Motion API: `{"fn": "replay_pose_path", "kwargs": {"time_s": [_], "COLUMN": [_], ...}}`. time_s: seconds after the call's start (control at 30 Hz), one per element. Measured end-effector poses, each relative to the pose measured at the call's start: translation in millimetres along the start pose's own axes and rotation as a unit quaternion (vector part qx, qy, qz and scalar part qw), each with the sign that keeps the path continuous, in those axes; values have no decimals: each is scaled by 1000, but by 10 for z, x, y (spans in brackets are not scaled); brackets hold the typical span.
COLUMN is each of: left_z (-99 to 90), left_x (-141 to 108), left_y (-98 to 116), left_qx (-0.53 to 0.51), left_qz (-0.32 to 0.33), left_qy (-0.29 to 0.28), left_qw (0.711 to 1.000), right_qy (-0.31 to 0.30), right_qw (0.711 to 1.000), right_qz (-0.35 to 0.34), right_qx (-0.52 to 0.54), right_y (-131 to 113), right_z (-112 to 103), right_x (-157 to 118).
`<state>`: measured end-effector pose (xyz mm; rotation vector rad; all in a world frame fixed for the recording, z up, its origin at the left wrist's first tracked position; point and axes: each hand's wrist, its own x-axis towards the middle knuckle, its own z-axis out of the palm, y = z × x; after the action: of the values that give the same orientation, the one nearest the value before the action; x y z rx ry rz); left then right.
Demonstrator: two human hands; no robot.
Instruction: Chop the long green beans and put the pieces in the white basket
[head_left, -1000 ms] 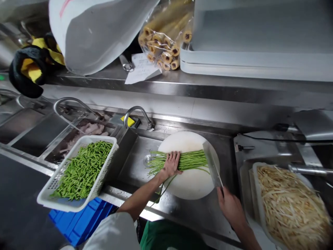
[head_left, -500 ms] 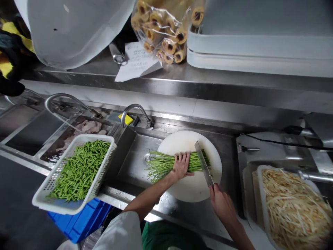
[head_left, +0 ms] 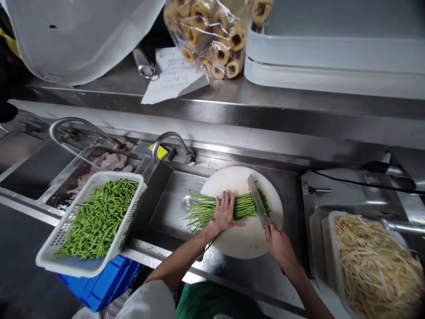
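A bundle of long green beans (head_left: pixel 244 206) lies across a round white cutting board (head_left: pixel 247 243). My left hand (head_left: pixel 223 217) rests flat on top of the bundle, its fingers spread and pressing the beans down. My right hand (head_left: pixel 281 247) is closed around the handle of a kitchen knife (head_left: pixel 259 201). The blade lies across the right end of the bundle, and short cut pieces show to its right. Left of the board stands a white perforated basket (head_left: pixel 124 230) full of cut green beans.
The board sits over a steel sink (head_left: pixel 172 190) with a curved faucet (head_left: pixel 171 135). At right is a tub of bean sprouts (head_left: pixel 375 261). Meat (head_left: pixel 111 161) soaks in another basin. A blue crate (head_left: pixel 99 283) is below the basket. Overhead, a steel shelf (head_left: pixel 226 104) holds bagged rolls (head_left: pixel 215 40).
My left hand has slid left along the beans, away from the blade, with its fingers more spread. The knife has shifted slightly left. The view has moved a little.
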<state>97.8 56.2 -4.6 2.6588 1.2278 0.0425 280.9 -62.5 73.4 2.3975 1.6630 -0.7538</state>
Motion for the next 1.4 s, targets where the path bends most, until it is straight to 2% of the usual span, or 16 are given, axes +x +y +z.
{"fn": "replay_pose_path", "kwargs": {"time_s": [0.1,0.2,0.4,0.63,0.77,0.9,1.0,1.13,1.27,1.4], "left_z": [-50,-76,-40,-7,-44,-26,-27,-57,-18,80], "left_x": [-223,-360,-356,-355,-465,-575,-595,-596,-623,-581], "left_y": [-176,-269,-269,-323,-451,-534,-525,-507,-519,-425], "left_qx": [21,51,84,73,55,58,69,78,97,108], "left_qz": [-19,-15,3,-10,-34,-29,-23,-6,6,-7], "left_qy": [-16,-48,-30,-30,-18,-26,-30,-20,-10,11], "left_qw": [999,997,996,997,998,998,997,997,995,994], "right_qy": [27,17,-36,-45,-23,-15,-48,-67,-62,-50], "right_qw": [1000,999,999,999,1000,999,998,997,997,996], "right_qz": [-3,-27,-28,-9,-9,-24,-36,-29,-25,-41], "right_qx": [4,23,21,4,7,16,19,9,28,58], "right_y": [-32,-130,-274,-398,-391,-523,-679,-817,-765,-464], "right_z": [-25,26,156,206,97,43,116,312,423,349], "right_x": [-165,-278,-195,60,-73,-316,-389,-284,-74,20]}}
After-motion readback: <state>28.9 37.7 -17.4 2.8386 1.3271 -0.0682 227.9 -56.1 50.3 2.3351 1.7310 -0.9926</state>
